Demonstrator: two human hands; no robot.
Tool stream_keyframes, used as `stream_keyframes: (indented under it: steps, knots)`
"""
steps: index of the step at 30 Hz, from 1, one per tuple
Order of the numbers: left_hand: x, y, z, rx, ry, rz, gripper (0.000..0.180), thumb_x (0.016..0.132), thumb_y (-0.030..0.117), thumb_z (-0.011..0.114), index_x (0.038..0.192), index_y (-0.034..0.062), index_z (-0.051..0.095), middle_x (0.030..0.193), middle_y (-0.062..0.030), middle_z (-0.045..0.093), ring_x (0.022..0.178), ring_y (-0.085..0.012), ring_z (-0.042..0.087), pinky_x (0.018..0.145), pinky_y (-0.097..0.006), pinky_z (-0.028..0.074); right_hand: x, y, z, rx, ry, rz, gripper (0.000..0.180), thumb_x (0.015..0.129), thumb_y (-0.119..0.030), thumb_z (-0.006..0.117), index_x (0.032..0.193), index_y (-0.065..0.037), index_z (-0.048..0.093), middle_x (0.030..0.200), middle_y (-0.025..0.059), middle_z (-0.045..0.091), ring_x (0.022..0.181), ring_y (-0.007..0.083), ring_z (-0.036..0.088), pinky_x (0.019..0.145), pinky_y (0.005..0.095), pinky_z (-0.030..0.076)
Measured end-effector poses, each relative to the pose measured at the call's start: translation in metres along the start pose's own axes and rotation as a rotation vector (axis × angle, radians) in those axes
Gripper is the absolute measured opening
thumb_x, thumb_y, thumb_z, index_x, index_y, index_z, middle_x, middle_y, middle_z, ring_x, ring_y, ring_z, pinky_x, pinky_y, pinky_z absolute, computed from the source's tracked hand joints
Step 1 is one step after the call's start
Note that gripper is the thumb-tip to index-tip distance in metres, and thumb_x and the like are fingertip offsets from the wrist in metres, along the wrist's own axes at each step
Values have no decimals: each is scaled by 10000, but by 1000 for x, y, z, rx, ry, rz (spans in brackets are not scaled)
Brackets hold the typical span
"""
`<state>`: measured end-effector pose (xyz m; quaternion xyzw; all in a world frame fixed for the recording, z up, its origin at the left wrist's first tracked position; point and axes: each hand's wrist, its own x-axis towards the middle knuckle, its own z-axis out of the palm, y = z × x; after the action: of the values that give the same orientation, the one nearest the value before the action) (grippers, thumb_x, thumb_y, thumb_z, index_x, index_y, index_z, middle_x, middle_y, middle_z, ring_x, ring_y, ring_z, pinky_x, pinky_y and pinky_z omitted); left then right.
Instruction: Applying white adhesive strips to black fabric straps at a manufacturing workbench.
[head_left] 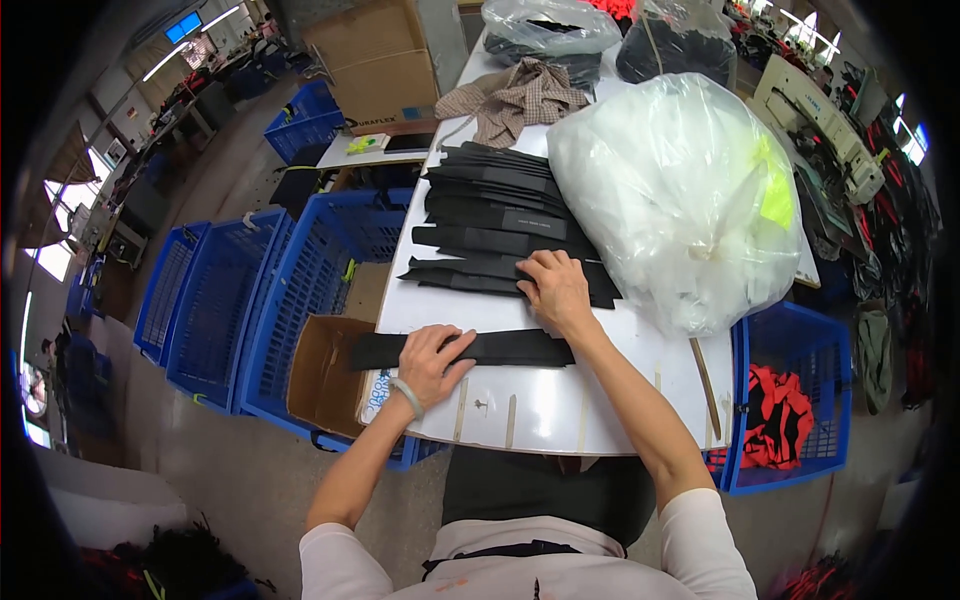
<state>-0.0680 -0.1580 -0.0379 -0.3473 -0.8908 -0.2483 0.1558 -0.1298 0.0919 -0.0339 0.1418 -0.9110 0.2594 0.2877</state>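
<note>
A single black fabric strip (520,348) lies across the near part of the white table. My left hand (432,362) rests on it with the fingers laid flat and the thumb apart, a pale bangle at the wrist. Farther back, overlapping black fabric strips (490,215) are spread in a row of several small stacks. At the nearest of these stacks, my right hand (558,292) has its fingers bent and closed on the edge of a black strip; the fingertips are partly hidden.
A big clear bag of white pieces (680,200) fills the table's right side, with a checked cloth (520,100) behind the strips. Blue crates (330,240) and an open cardboard box (325,375) stand left. Another blue crate (795,345) at right holds red-black fabric. A thin wooden stick (705,385) lies near the right edge.
</note>
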Motion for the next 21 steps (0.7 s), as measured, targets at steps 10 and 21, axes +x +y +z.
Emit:
stream_keyframes:
  steps: [10, 21]
  knots:
    - [16, 46, -18, -658, 258, -366, 499, 811, 142, 715, 1234, -49, 533, 1204, -160, 589, 1124, -291, 553, 1014, -382, 398, -12, -52, -91, 571, -282, 409, 109, 887, -93, 614, 942, -17, 668, 774, 86, 645, 653, 186, 585, 617, 296, 435]
    - [70, 145, 10, -1582, 252, -564, 199, 943, 111, 585, 1018, -65, 638, 950, -206, 695, 861, -257, 698, 821, -345, 546, -102, -53, -151, 783, -197, 700, 247, 814, -197, 754, 790, 29, 658, 606, -1, 582, 574, 46, 445, 505, 237, 345]
